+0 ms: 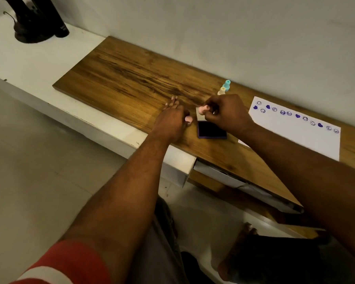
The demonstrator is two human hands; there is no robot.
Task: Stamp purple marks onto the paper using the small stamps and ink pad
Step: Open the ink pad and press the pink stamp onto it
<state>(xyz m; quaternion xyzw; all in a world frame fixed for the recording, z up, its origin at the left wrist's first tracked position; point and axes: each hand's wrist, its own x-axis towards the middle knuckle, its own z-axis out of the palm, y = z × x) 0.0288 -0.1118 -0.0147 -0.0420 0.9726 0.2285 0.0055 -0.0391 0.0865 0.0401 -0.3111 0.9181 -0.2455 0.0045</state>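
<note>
Person is sitting at a wooden board (131, 74) laid over a white ledge (29, 64), both forearms reaching fwd. Right hand (228, 113) is closing thumb + fingertips around a small pink stamp (203, 109), holding it tilted just above the far edge of the ink pad (212, 130); cannot tell if stamp face is touching the pad or its raised lid behind. Ink pad is lying open near the board's front edge, roughly mid-length, dark purple surface showing. Left hand (172, 119) is resting palm-down on the board just left of the pad, fingers stretched flat toward the wall, w/ a second pink stamp (188, 119) tucked at the thumb side; grip on it is looking loose, cannot tell if it's pinched or just lying against the hand. Two more stamps, a teal one (226, 85) and a cream one (221, 91), are standing close together near the board's back edge, beyond the right hand. Paper (299, 136) is lying to the right of the pad toward the board's right end, apart from it, carrying a row of purple marks (297, 116) along its far edge: smiley rings + solid hearts. Dark objects (39, 19) are standing on the ledge's far left corner. Red-and-white sleeve (59, 265) is showing on left arm.
</note>
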